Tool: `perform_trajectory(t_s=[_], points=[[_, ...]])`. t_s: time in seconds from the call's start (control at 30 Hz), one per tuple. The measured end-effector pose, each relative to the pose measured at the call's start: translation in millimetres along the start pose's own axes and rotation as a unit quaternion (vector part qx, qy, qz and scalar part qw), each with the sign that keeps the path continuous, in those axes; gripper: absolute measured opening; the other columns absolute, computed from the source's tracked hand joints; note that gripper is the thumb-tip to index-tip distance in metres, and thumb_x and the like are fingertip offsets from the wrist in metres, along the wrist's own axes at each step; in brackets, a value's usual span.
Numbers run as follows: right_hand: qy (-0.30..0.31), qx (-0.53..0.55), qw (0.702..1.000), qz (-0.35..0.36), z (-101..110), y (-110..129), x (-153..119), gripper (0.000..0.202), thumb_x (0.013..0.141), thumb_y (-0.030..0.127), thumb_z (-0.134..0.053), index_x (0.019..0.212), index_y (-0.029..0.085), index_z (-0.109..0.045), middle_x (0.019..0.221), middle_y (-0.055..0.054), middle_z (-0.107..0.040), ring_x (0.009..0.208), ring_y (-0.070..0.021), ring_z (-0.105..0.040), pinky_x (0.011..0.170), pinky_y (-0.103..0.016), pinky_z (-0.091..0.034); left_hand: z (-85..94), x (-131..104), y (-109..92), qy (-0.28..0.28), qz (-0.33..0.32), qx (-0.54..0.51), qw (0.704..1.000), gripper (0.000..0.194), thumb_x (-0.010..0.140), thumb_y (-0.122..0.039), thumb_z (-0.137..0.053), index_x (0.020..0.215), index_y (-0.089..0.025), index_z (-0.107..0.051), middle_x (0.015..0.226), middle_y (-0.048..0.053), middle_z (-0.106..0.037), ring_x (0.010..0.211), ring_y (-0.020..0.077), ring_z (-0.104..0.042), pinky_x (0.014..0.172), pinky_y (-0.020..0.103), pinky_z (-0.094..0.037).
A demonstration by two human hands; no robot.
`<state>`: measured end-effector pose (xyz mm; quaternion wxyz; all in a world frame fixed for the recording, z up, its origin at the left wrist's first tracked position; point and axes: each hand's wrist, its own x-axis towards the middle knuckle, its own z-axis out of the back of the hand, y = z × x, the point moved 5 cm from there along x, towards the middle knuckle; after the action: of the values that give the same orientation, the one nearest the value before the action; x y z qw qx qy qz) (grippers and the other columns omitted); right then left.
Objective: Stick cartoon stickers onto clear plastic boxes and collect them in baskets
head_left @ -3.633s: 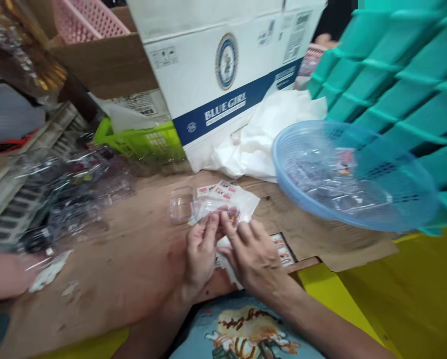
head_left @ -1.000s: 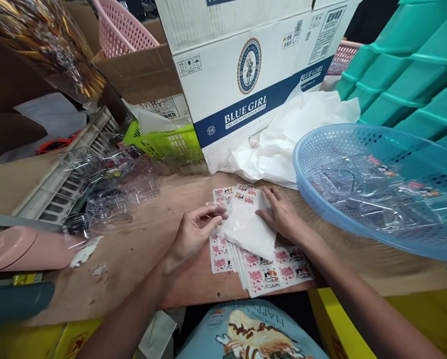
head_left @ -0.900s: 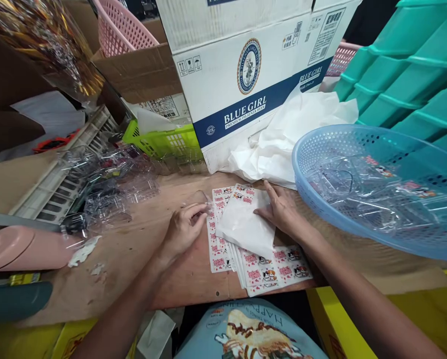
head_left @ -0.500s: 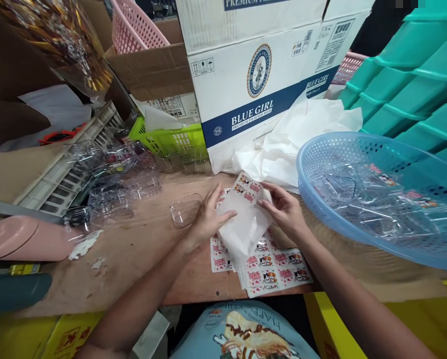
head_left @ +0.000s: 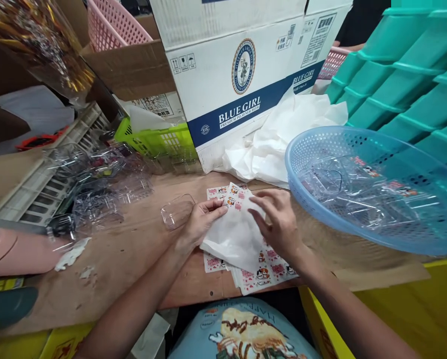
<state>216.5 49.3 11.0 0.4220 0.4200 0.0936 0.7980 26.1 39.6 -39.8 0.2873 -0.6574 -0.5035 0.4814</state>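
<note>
A sticker sheet (head_left: 233, 239), mostly bare whitish backing with a few cat stickers left at its top end, lies tilted over other sheets. My left hand (head_left: 203, 219) pinches its left edge between thumb and fingers. Over the right edge hovers my right hand (head_left: 279, 219), thumb and fingers apart; I see nothing held in it. Below are printed sticker sheets (head_left: 266, 274) with cats and pink lettering, partly covered. A clear plastic box (head_left: 176, 212) rests on the table left of my left hand.
At right stands a blue basket (head_left: 358, 237) with clear boxes inside, before stacked teal bins (head_left: 406, 75). Crumpled white sheeting (head_left: 283, 134) lies before a white carton (head_left: 204, 75). Clear packaging (head_left: 100, 199), a green basket (head_left: 159, 139) and a pink object (head_left: 17, 252) are at left.
My left hand has closed on the sheet's left edge. The right hand's fingers have come off the right edge, and the sheet has swung lower. The view has shifted slightly.
</note>
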Motion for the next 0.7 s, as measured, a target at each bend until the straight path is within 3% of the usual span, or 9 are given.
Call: perform_trajectory(t_s=[0.1,0.27,0.4,0.47,0.5,0.57,0.6,0.63,0.7], points=[[0.045,0.003,0.997,0.065,-12,18,4,0.017,0.092,0.027,-0.062,0.108,0.024,-0.069,0.094,-0.009,-0.068,0.091,-0.0258,-0.058,0.087,-0.047,-0.045,-9.2,-5,-3,0.027,-0.011,0.015,0.999,0.026,0.065,-0.031,-0.086,0.080,-0.014,-0.074,0.076,0.001,-0.072,0.065,0.0090,-0.062,0.065,0.021,-0.049],[0.058,0.066,0.995,0.036,-23,14,8,0.017,0.095,0.028,-0.057,0.093,0.023,-0.074,0.083,-0.008,-0.070,0.081,-0.0230,-0.057,0.078,-0.041,-0.049,-22.4,-15,-7,0.083,-0.025,0.074,0.993,0.032,0.069,-0.033,-0.084,0.095,-0.015,-0.076,0.096,0.008,-0.075,0.085,0.0170,-0.067,0.079,0.028,-0.052],[0.005,0.221,0.965,-0.142,-16,-13,11,0.023,0.089,0.035,-0.063,0.074,0.020,-0.072,0.069,-0.005,-0.067,0.065,-0.0185,-0.060,0.062,-0.033,-0.050,-15.7,-9,-1,0.100,-0.028,0.130,0.986,0.036,0.074,-0.034,-0.077,0.104,-0.014,-0.074,0.098,0.010,-0.074,0.089,0.0211,-0.068,0.084,0.034,-0.054],[-0.068,0.269,0.933,-0.230,-6,-26,10,0.022,0.088,0.036,-0.065,0.074,0.020,-0.072,0.070,-0.004,-0.068,0.063,-0.0178,-0.061,0.060,-0.032,-0.050,-6.3,-1,-2,0.047,-0.076,0.219,0.972,0.032,0.076,-0.029,-0.073,0.103,-0.014,-0.074,0.098,0.011,-0.072,0.091,0.0226,-0.067,0.086,0.038,-0.055],[-0.107,0.270,0.926,-0.242,0,-28,10,0.020,0.088,0.035,-0.065,0.077,0.020,-0.072,0.073,-0.004,-0.069,0.065,-0.0181,-0.063,0.061,-0.032,-0.051,-2.8,2,-7,0.005,-0.126,0.277,0.953,0.030,0.076,-0.026,-0.071,0.104,-0.014,-0.074,0.102,0.012,-0.070,0.096,0.0239,-0.065,0.090,0.041,-0.053],[-0.169,0.232,0.937,-0.200,14,-23,11,0.014,0.089,0.031,-0.065,0.083,0.022,-0.073,0.080,-0.005,-0.070,0.073,-0.0196,-0.064,0.069,-0.035,-0.053,-4.7,0,-18,-0.061,-0.235,0.363,0.900,0.032,0.078,-0.019,-0.064,0.109,-0.016,-0.073,0.113,0.012,-0.065,0.111,0.0252,-0.060,0.103,0.044,-0.045],[-0.181,0.202,0.949,-0.159,18,-17,12,0.011,0.089,0.028,-0.065,0.087,0.023,-0.074,0.084,-0.005,-0.070,0.077,-0.0205,-0.064,0.073,-0.037,-0.053,-10.8,-2,-22,-0.056,-0.265,0.376,0.886,0.034,0.079,-0.016,-0.061,0.111,-0.018,-0.073,0.117,0.012,-0.062,0.116,0.0248,-0.057,0.108,0.044,-0.041],[-0.180,0.171,0.962,-0.112,21,-10,12,0.010,0.089,0.025,-0.065,0.091,0.024,-0.074,0.085,-0.005,-0.070,0.079,-0.0212,-0.064,0.077,-0.039,-0.053,-19.1,-3,-22,-0.021,-0.264,0.364,0.893,0.036,0.080,-0.015,-0.058,0.113,-0.020,-0.072,0.119,0.012,-0.062,0.119,0.0243,-0.055,0.110,0.043,-0.039],[-0.140,0.117,0.983,-0.014,20,4,11,0.017,0.089,0.020,-0.063,0.099,0.028,-0.074,0.084,-0.005,-0.069,0.081,-0.0220,-0.063,0.088,-0.046,-0.051,-39.0,-7,-18,0.106,-0.183,0.266,0.941,0.037,0.079,-0.012,-0.055,0.109,-0.021,-0.074,0.117,0.011,-0.065,0.116,0.0238,-0.058,0.107,0.042,-0.041]])
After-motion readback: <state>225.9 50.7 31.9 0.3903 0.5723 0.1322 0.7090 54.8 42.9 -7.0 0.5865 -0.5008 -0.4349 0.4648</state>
